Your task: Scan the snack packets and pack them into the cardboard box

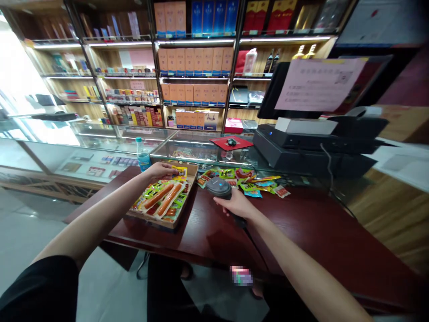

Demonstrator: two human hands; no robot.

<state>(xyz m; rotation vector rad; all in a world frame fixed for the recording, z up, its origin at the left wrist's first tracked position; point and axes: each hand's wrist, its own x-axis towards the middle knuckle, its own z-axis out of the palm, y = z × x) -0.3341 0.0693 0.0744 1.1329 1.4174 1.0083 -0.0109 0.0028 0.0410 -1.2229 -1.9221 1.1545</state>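
Observation:
My right hand [237, 203] is wrapped round the handle of a dark grey barcode scanner [218, 188], its head facing left above the table. Over the far end of an open cardboard box [191, 181], my left hand [161, 171] pinches a small yellow snack packet [180, 172]. Inside the box lie green snack packets and, on top, two long sausages [170, 199] in clear wrappers. Beyond the scanner, a loose pile of colourful snack packets [246, 176] is spread across the tabletop.
The dark red table [201, 241] meets a glass display counter [184, 145]. A blue bottle [143, 156] stands behind the box. At the right is a till [295, 143] with a paper sheet on its screen. A mouse [231, 141] rests on a red mat. Stocked shelves line the wall.

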